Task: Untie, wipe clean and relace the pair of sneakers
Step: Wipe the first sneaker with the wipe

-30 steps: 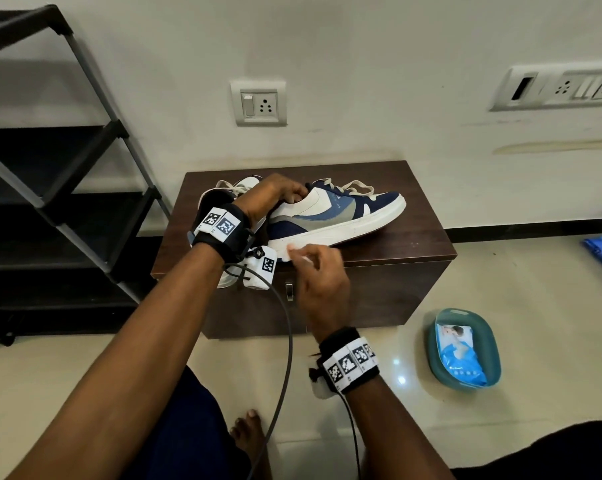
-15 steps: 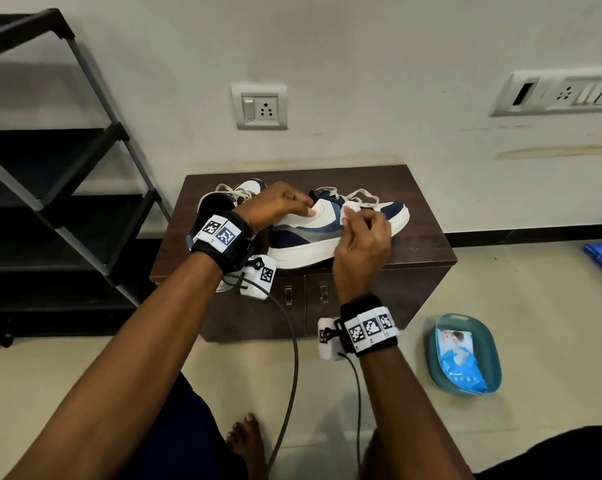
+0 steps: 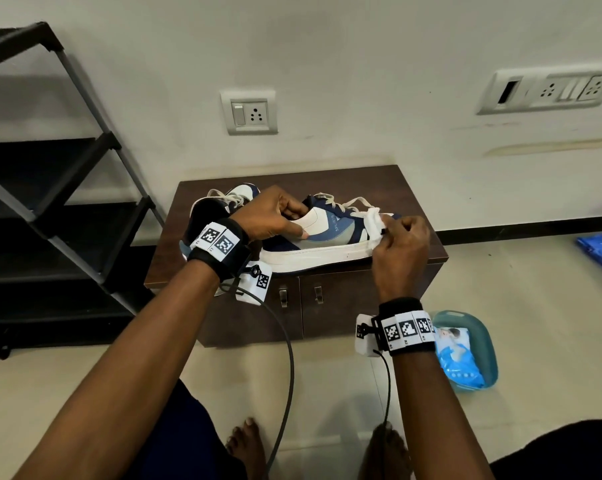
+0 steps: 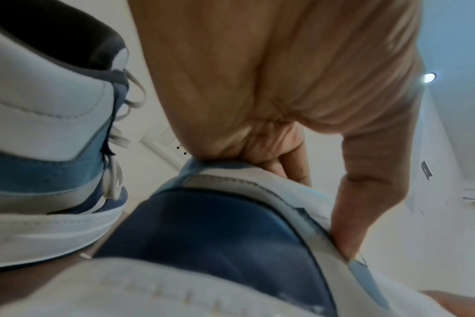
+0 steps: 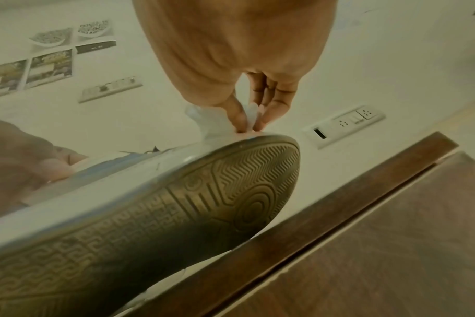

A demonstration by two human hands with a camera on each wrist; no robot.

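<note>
A blue, grey and white sneaker [image 3: 330,237] is tilted up off the dark wooden cabinet [image 3: 410,188], its patterned sole [image 5: 176,210] showing in the right wrist view. My left hand [image 3: 275,216] grips its heel collar [image 4: 231,178], thumb on the outer side. My right hand [image 3: 399,237] pinches a white wipe [image 3: 374,225] against the toe end; the wipe [image 5: 217,122] sits between thumb and fingers. The second sneaker [image 3: 223,206] stands behind my left hand, laces loose; it fills the left of the left wrist view as the second sneaker [image 4: 46,133].
A teal basin [image 3: 489,344] holding a blue wipes pack [image 3: 458,358] sits on the floor to the right. A black shoe rack [image 3: 67,202] stands at the left. Wall sockets [image 3: 249,112] are behind. My bare feet [image 3: 247,441] are on the tiled floor below.
My right hand has carried the wipe from the heel-side sole edge along the sneaker's side to the toe. My left hand has kept its hold on the heel and tilted the shoe.
</note>
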